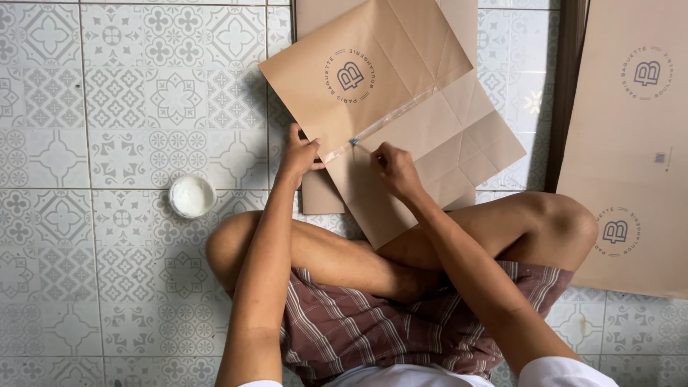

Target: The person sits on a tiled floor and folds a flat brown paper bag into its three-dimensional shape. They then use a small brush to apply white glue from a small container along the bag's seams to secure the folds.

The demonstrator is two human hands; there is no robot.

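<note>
crossed bare legs nearest, striped shorts. just beyond, left hand (297,154) pins the folded brown paper sheet (401,115), fingers curled on its edge; right hand (394,168) pinches narrow at the glued seam. paper looks light, creases easily; best held at edges. one white bowl (192,196) left of hands; one paper stack (631,143) right.

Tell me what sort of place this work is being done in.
Probably a home or small workshop floor used for making paper bags by hand. The person sits cross-legged on patterned floor tiles, both hands on a creased brown paper sheet, with a small white bowl beside them and more brown sheets stacked nearby.
</note>
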